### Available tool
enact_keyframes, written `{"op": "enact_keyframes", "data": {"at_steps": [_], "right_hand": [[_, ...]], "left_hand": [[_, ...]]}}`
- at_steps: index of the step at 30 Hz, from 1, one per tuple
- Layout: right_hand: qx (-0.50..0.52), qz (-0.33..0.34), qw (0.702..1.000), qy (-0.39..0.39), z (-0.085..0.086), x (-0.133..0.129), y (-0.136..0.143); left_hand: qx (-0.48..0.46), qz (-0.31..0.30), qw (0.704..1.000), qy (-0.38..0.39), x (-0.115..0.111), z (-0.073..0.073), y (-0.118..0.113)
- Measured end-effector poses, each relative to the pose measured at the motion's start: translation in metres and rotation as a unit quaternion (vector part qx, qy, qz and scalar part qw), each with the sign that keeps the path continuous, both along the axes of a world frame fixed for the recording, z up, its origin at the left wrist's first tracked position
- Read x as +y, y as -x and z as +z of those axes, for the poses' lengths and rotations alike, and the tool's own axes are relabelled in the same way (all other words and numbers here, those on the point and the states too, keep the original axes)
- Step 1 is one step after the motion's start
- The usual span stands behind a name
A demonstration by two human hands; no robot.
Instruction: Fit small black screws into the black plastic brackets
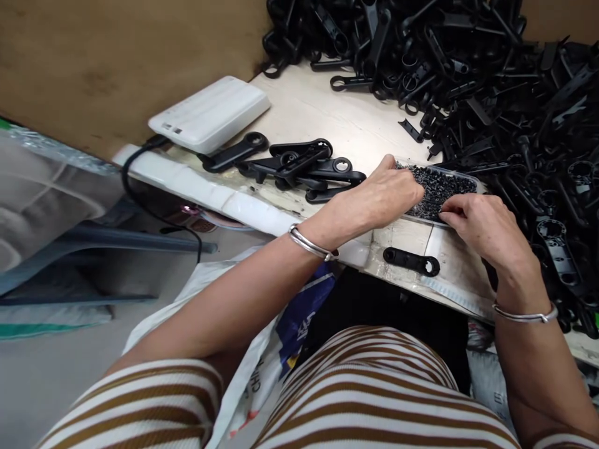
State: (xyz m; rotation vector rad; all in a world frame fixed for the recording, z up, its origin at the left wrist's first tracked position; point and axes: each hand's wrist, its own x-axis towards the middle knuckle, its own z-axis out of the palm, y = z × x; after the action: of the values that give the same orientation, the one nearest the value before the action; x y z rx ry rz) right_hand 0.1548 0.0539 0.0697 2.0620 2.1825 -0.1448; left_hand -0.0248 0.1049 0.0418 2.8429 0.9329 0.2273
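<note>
A clear shallow box of small dark pieces (442, 186) stands on the pale worktop. Over its left end is my left hand (390, 192), fingers curled, their tips hidden behind the knuckles. My right hand (486, 227) reaches the box's front right edge with thumb and forefinger pressed together; whatever is between them is too small to name. A single black arm-shaped part with a ring end (412, 261) lies flat in front of the box. Left of my left hand, several similar black parts (299, 165) lie in a loose row.
A big heap of black plastic parts (468, 75) covers the back and right of the worktop. A white device (210, 112) with a black cable sits at the back left. Below the front edge hangs a white and blue bag (299, 312).
</note>
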Motion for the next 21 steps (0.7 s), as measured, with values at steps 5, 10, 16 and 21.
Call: {"op": "enact_keyframes", "data": {"at_steps": [5, 10, 16, 21], "right_hand": [[0.01, 0.001, 1.0, -0.004, -0.002, -0.001, -0.001], [-0.007, -0.007, 1.0, -0.018, -0.009, 0.005, -0.001], [-0.011, -0.007, 1.0, -0.007, -0.011, 0.01, 0.0], [0.073, -0.005, 0.996, -0.052, -0.01, 0.005, -0.005]], "left_hand": [[0.008, -0.001, 1.0, 0.008, -0.001, -0.002, 0.0], [-0.028, 0.02, 0.999, 0.019, 0.0, -0.004, 0.0], [-0.107, 0.072, 0.988, 0.086, -0.003, -0.002, 0.002], [-0.195, 0.102, 0.971, 0.095, -0.008, -0.005, 0.007]]}}
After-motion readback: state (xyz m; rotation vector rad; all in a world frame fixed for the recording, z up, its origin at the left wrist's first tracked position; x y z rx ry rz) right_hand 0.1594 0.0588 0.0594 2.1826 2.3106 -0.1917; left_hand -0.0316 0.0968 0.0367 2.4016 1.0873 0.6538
